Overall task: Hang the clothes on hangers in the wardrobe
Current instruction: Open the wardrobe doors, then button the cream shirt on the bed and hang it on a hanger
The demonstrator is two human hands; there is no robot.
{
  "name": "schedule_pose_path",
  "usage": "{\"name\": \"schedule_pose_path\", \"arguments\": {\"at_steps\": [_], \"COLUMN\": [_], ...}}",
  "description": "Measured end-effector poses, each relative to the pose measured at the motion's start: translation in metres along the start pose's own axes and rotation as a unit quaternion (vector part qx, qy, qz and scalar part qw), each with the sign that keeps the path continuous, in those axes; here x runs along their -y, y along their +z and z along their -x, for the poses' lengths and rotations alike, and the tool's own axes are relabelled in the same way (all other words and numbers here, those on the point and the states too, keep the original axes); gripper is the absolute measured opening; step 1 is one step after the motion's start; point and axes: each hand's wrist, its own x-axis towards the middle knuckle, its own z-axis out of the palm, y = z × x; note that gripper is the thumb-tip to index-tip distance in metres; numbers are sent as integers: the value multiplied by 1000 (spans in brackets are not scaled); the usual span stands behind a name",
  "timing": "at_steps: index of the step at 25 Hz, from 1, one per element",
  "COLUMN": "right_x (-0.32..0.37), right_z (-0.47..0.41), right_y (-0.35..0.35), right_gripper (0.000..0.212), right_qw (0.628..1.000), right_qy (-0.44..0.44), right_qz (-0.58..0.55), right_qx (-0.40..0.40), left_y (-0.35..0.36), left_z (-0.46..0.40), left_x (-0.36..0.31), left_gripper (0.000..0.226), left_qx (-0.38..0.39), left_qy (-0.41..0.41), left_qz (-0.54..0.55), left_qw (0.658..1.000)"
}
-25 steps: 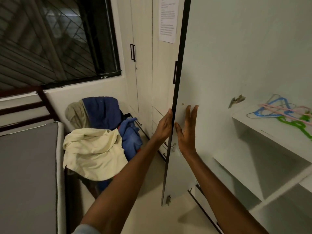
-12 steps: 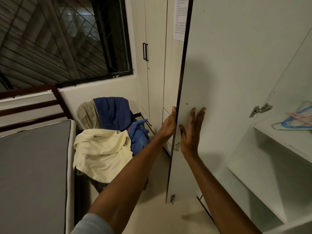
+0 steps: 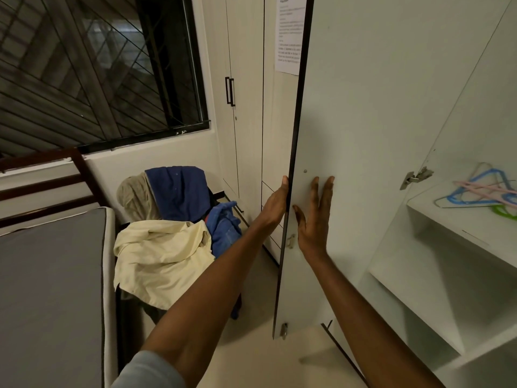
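Nearest to me, both forearms reach up from the bottom of the view to the wardrobe door (image 3: 377, 135), which stands open edge-on. My left hand (image 3: 275, 204) is on the far side of its dark front edge, palm against it; the fingertips are hidden behind the door, so I cannot tell how they lie. My right hand (image 3: 314, 217) lies flat on the door's pale inner face, fingers straight and slightly spread, thumb pointing toward the edge, holding nothing. Bare floor (image 3: 251, 354) shows between my arms and under the door's lower corner. To the right, the wardrobe shelves (image 3: 458, 233) run out of frame; on the upper one lie the hangers (image 3: 475, 191), blue, pink and green, tangled and cut off at the right border, so I cannot count them. To the left, the bed (image 3: 50, 289) with its grey mattress fills the corner. Beyond it, between the bed and the door, the clothes (image 3: 167, 242) sit heaped: a cream piece in front, blue and beige ones behind; what carries them is covered. Farther back are closed wardrobe doors, a paper notice (image 3: 289, 35) half hidden by the door edge and too blurred to read, and a dark window (image 3: 92, 65).
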Motion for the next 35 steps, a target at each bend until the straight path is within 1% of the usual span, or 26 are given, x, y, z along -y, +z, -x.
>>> {"name": "schedule_pose_path", "arguments": {"at_steps": [2,4,5,6,7,9,10,11,13,14,15,16,17,19,20,21,23,26,27,29,30,33,35], "right_x": [8,20,25,31,38,55,62,69,79,86,92,100,108,123,129,136,151,172,176,185,188,195,194], "right_z": [4,15,22,31,39,55,63,71,86,96,106,117,127,148,159,170,188,209,213,219,221,227,234], "right_y": [2,6,8,11,14,22,28,35,54,66,78,91,103,128,140,152,174,208,218,249,265,321,359], "right_gripper": [79,75,73,72,72,72,70,68,66,66,67,68,71,71,71,71,68,65,65,63,62,60,58], "right_qw": [1000,999,999,999,999,998,997,996,992,991,990,988,985,979,976,973,965,949,945,937,934,924,918], "right_qy": [14,9,0,-9,-18,-36,-48,-61,-77,-75,-64,-54,-54,-73,-83,-90,-102,-109,-109,-115,-116,-105,-99], "right_qz": [18,33,41,48,48,37,31,27,18,10,-3,-18,-31,-47,-49,-50,-55,-64,-70,-85,-91,-105,-106], "right_qx": [-16,-18,-12,-3,9,38,52,65,95,111,128,145,160,187,197,207,236,287,300,319,327,352,368], "left_y": [-5,-20,-29,-36,-45,-67,-82,-96,-132,-151,-165,-180,-194,-221,-242,-258,-286,-317,-326,-349,-359,-385,-401], "left_z": [6,13,21,33,46,69,73,80,93,102,117,134,150,187,195,209,240,280,286,292,291,282,270], "left_x": [4,23,31,34,35,39,51,62,88,104,111,116,122,128,148,162,174,193,201,221,229,246,269], "left_gripper": [74,92,97,97,92,77,70,64,53,43,34,32,38,63,74,81,79,67,67,77,77,52,56], "left_qx": [-28,-50,-57,-59,-69,-90,-114,-128,-155,-161,-178,-206,-229,-275,-303,-317,-347,-361,-372,-394,-401,-427,-424], "left_qy": [-8,-23,-33,-32,-31,-33,-35,-18,-4,-11,-35,-50,-69,-98,-117,-125,-158,-172,-182,-204,-216,-248,-287], "left_qz": [4,-13,-26,-21,-12,-29,-35,-44,-86,-85,-59,-35,-28,-27,-16,-8,11,23,19,10,5,23,20], "left_qw": [1000,998,998,998,997,995,992,991,984,983,982,977,971,956,946,940,924,916,910,896,890,869,859]}}
